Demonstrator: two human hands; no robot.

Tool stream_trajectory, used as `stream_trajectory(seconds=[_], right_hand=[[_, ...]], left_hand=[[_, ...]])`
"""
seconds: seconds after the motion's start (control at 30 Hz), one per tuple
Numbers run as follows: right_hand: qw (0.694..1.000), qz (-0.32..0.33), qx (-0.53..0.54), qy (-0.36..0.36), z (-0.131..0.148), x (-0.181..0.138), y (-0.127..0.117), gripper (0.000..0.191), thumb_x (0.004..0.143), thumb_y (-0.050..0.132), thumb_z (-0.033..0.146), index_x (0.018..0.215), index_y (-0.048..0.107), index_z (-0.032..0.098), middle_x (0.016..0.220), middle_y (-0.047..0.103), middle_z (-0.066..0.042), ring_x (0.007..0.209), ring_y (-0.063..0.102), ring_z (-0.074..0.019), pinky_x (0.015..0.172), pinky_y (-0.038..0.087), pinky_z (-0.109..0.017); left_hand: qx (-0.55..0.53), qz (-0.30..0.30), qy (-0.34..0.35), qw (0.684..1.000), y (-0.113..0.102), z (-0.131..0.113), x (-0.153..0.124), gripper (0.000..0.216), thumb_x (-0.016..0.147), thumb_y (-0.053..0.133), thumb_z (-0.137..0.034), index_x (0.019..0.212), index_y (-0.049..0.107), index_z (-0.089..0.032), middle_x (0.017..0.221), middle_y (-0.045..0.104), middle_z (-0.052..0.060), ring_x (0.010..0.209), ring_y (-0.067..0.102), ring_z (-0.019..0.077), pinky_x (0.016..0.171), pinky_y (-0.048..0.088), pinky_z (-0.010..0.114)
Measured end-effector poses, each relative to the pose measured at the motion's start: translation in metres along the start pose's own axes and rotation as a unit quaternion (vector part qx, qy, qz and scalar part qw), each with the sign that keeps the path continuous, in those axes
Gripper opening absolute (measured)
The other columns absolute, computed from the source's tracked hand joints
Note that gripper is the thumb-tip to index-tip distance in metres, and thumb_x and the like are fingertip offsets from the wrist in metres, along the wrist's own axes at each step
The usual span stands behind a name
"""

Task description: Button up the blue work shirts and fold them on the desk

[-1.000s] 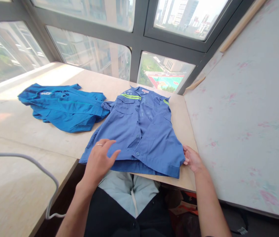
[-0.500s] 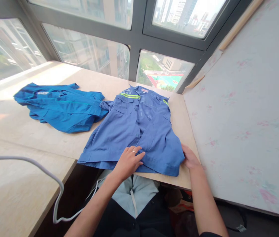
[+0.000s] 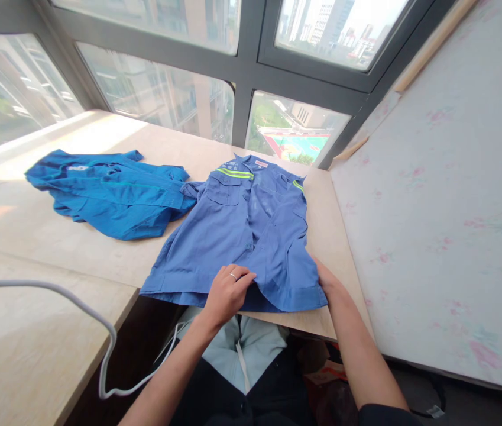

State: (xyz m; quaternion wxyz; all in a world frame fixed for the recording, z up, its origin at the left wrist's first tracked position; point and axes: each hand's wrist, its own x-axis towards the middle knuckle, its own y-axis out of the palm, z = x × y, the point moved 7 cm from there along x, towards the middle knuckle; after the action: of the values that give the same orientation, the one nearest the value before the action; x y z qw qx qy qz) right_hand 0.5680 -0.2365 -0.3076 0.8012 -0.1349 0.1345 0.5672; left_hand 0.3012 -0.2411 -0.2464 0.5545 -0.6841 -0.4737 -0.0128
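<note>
A light blue work shirt [image 3: 242, 231] with yellow-green reflective stripes lies front-up on a wooden table [image 3: 55, 248], its hem at the near edge. My left hand [image 3: 228, 291], a ring on one finger, pinches the hem near the button placket. At the hem's right corner my right hand [image 3: 328, 278] reaches under the cloth, its fingers hidden by the fabric. A second, brighter blue shirt [image 3: 113, 192] lies crumpled to the left, untouched.
A white cable [image 3: 77, 313] runs over the left table and hangs off its near edge. A pale speckled board [image 3: 446, 195] fills the right side. Large windows [image 3: 180, 106] stand behind the table. My lap is below the table edge.
My left hand slid right from the shirt's left panel to the centre hem and closed on it. My right hand moved in under the right corner, lifting the cloth slightly.
</note>
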Motion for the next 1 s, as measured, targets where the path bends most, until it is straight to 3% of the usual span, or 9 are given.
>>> stream_trajectory(seconds=[0.13, 0.33, 0.5, 0.6, 0.67, 0.73, 0.8, 0.87, 1.0], right_hand=[[0.999, 0.021, -0.007, 0.027, 0.003, -0.001, 0.003, 0.023, 0.059, 0.081, 0.026, 0.080, 0.074, 0.020, 0.066, 0.071, -0.004, 0.068, 0.067, -0.0231, 0.058, 0.057, -0.033], [0.997, -0.035, -0.061, -0.004, 0.014, -0.006, -0.028, 0.020, 0.053, 0.078, 0.026, 0.070, 0.073, 0.017, 0.064, 0.072, -0.003, 0.068, 0.068, -0.0243, 0.057, 0.053, -0.029], [0.990, -0.061, -0.116, -0.044, 0.017, -0.011, -0.031, 0.014, 0.057, 0.075, 0.031, 0.062, 0.071, 0.018, 0.061, 0.070, -0.003, 0.072, 0.067, -0.0262, 0.060, 0.052, -0.031], [0.989, -0.046, -0.125, -0.069, 0.021, -0.013, -0.021, 0.015, 0.059, 0.075, 0.033, 0.061, 0.071, 0.019, 0.059, 0.069, -0.002, 0.074, 0.066, -0.0269, 0.062, 0.053, -0.032], [0.988, -0.045, -0.124, -0.078, 0.023, -0.013, -0.017, 0.015, 0.058, 0.076, 0.034, 0.062, 0.071, 0.020, 0.058, 0.069, -0.001, 0.073, 0.065, -0.0268, 0.063, 0.053, -0.032], [0.989, -0.057, -0.116, -0.077, 0.022, -0.013, -0.018, 0.016, 0.057, 0.076, 0.035, 0.061, 0.070, 0.021, 0.055, 0.067, 0.000, 0.070, 0.064, -0.0257, 0.061, 0.052, -0.032], [0.990, -0.073, -0.099, -0.070, 0.019, -0.014, -0.021, 0.016, 0.057, 0.076, 0.035, 0.060, 0.068, 0.021, 0.052, 0.065, 0.001, 0.063, 0.062, -0.0229, 0.057, 0.050, -0.030], [0.991, -0.089, -0.085, -0.055, 0.015, -0.016, -0.024, 0.017, 0.059, 0.075, 0.035, 0.060, 0.066, 0.020, 0.048, 0.061, 0.002, 0.053, 0.056, -0.0179, 0.047, 0.044, -0.026], [0.991, -0.118, -0.066, -0.007, 0.004, -0.024, -0.031, 0.024, 0.065, 0.073, 0.039, 0.061, 0.058, 0.020, 0.044, 0.055, 0.004, 0.034, 0.041, -0.0083, 0.033, 0.022, -0.019]], left_hand=[[-0.040, -0.082, -0.002, 0.996, -0.028, -0.001, -0.005, 0.031, 0.093, 0.046, -0.009, 0.113, 0.066, -0.023, 0.092, 0.068, 0.007, 0.083, 0.058, 0.0167, 0.073, 0.050, 0.032], [-0.060, -0.132, -0.013, 0.989, -0.051, -0.002, -0.019, 0.034, 0.089, 0.047, 0.000, 0.108, 0.065, -0.021, 0.086, 0.063, 0.006, 0.078, 0.054, 0.0158, 0.069, 0.048, 0.028], [-0.020, -0.036, -0.032, 0.999, -0.032, -0.010, -0.011, 0.021, 0.091, 0.056, -0.012, 0.107, 0.066, -0.021, 0.093, 0.065, 0.008, 0.084, 0.056, 0.0192, 0.073, 0.048, 0.032], [0.017, 0.055, -0.028, 0.998, -0.006, -0.017, 0.000, 0.047, 0.084, 0.069, -0.024, 0.130, 0.057, -0.019, 0.123, 0.061, 0.015, 0.106, 0.056, 0.0277, 0.084, 0.049, 0.041], [0.036, 0.094, -0.033, 0.994, 0.010, -0.016, 0.006, 0.056, 0.084, 0.068, -0.019, 0.137, 0.051, -0.020, 0.133, 0.056, 0.017, 0.112, 0.055, 0.0294, 0.086, 0.049, 0.043], [0.038, 0.102, -0.019, 0.994, 0.018, -0.013, 0.009, 0.042, 0.087, 0.058, -0.011, 0.127, 0.060, -0.022, 0.120, 0.062, 0.014, 0.102, 0.058, 0.0247, 0.081, 0.050, 0.039], [0.021, 0.069, 0.006, 0.997, 0.013, -0.010, 0.010, 0.035, 0.090, 0.047, -0.006, 0.111, 0.069, -0.022, 0.099, 0.065, 0.009, 0.086, 0.058, 0.0187, 0.073, 0.049, 0.032], [-0.001, -0.003, 0.012, 1.000, -0.004, -0.003, 0.007, 0.034, 0.090, 0.044, -0.005, 0.099, 0.072, -0.022, 0.087, 0.062, 0.006, 0.076, 0.055, 0.0152, 0.068, 0.048, 0.028], [-0.003, -0.143, -0.043, 0.989, -0.049, 0.017, -0.008, 0.030, 0.089, 0.047, -0.007, 0.089, 0.073, -0.023, 0.084, 0.058, 0.005, 0.074, 0.052, 0.0132, 0.065, 0.050, 0.025]])
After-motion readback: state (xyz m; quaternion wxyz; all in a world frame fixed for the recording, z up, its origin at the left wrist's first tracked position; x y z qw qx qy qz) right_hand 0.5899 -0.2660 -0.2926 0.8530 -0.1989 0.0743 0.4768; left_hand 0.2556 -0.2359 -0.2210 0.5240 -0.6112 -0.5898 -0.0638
